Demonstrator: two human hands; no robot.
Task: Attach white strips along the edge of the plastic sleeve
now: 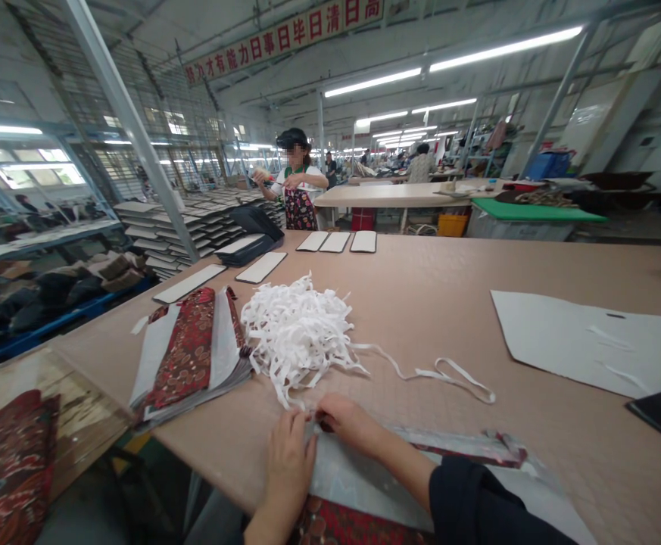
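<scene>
My left hand (291, 454) lies with fingers stretched out against the near left corner of a fabric panel, whose pale grey backing (353, 477) faces up. Just beside it, my right hand (346, 421) is closed, its fingertips pinching the panel's upper corner. Red and brown patterned cloth (347, 524) shows along the panel's lower edge and again as a folded strip at its far right. Directly beyond my hands is a tangled heap of white tape strips (299, 322). One loose white strip (466, 376) trails from it to the right.
Left of the heap stands a stack of patterned fabric panels (185, 352). Dark-edged white boards (262, 267) lie at the far edge. A large white sheet (580, 333) lies right. More patterned cloth (6, 462) sits lower left. Across the table stands a co-worker (300, 178).
</scene>
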